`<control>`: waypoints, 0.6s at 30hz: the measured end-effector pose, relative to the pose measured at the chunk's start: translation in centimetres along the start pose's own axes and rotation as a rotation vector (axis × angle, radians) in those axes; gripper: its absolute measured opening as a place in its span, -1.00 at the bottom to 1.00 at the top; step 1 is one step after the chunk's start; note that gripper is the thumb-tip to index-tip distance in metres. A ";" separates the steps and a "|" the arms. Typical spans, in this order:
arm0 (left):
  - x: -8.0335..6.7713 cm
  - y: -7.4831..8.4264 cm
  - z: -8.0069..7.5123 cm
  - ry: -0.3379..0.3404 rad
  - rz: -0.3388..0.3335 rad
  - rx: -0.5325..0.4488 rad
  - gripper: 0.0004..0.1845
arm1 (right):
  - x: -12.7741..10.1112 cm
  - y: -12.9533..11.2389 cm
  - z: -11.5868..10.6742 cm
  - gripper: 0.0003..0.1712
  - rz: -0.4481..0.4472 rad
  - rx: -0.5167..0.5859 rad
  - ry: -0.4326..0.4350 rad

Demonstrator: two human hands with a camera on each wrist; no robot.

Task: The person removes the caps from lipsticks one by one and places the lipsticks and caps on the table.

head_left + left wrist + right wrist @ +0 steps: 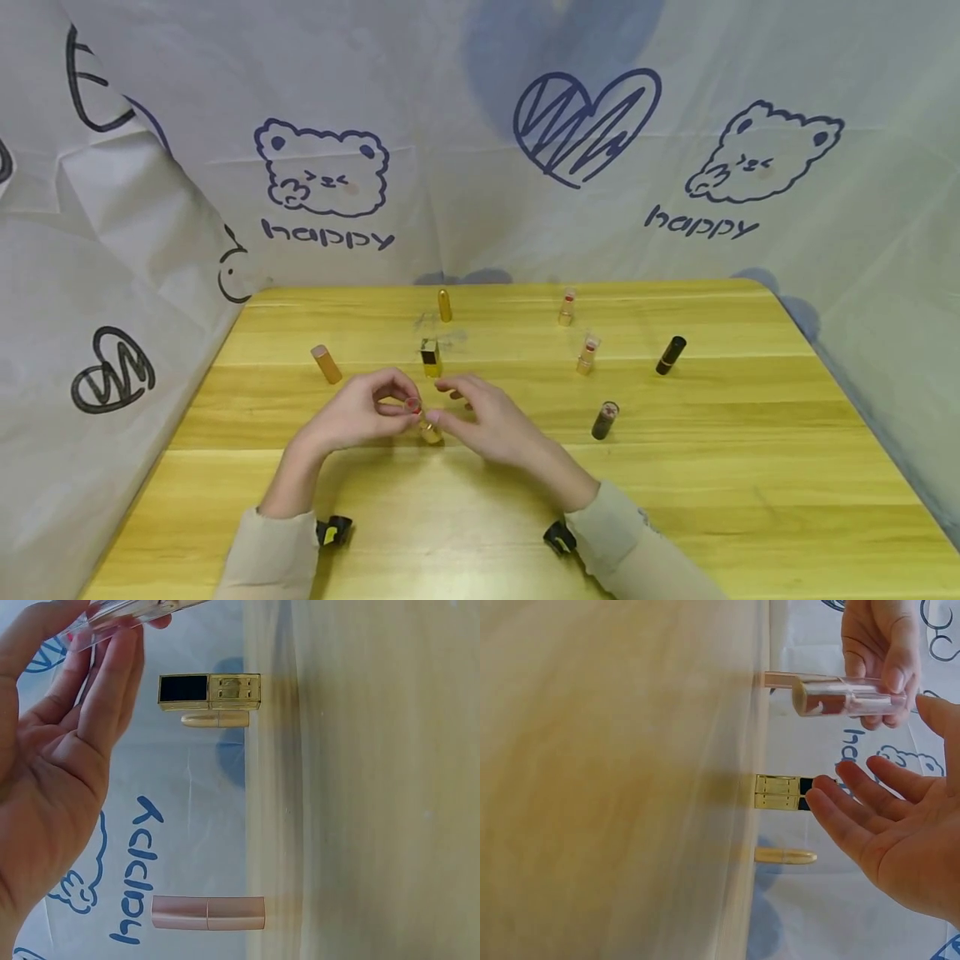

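My left hand (360,412) pinches a lipstick (832,701) with a clear cap and a gold base, over the table's middle. Its fingers and thumb are at the capped end, where red shows through. In the right wrist view the tube lies across the frame, its gold end away from that hand. Close by on the right, my right hand (491,421) has its fingers apart and relaxed, with nothing in them. Just beyond both hands stands a square black-and-gold lipstick (431,358). A pink lipstick tube (208,913) stands upright to the left.
At the back of the wooden table (750,467) is a slim gold tube (445,306). Two clear-capped lipsticks (588,355) stand right of centre, one behind the other. Farther right are a black tube (671,355) and a dark tube with a clear top (604,421).
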State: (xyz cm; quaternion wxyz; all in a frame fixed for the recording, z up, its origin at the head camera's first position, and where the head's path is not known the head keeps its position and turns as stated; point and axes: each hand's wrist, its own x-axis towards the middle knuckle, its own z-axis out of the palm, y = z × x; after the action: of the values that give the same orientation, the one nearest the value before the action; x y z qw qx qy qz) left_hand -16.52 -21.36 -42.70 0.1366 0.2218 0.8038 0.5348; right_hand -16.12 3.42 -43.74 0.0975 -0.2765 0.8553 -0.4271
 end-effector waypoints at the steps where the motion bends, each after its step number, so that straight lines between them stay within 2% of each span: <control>1: 0.0 0.0 0.0 0.009 0.006 -0.007 -0.74 | 0.0 0.0 0.0 -0.32 0.006 0.003 -0.004; 8: -0.2 -0.2 0.0 0.075 0.069 -0.072 -0.71 | -0.1 0.0 -0.1 -0.29 -0.002 0.008 -0.010; 18: 0.0 -0.1 0.0 0.134 0.187 -0.153 -0.70 | -0.2 -0.2 -0.2 -0.38 -0.045 0.066 0.018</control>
State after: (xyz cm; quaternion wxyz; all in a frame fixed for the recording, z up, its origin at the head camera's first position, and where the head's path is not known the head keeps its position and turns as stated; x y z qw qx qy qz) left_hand -16.53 -21.35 -42.80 0.0487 0.2485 0.7439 0.6185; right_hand -15.98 3.58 -43.47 0.0892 -0.2887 0.8352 -0.4595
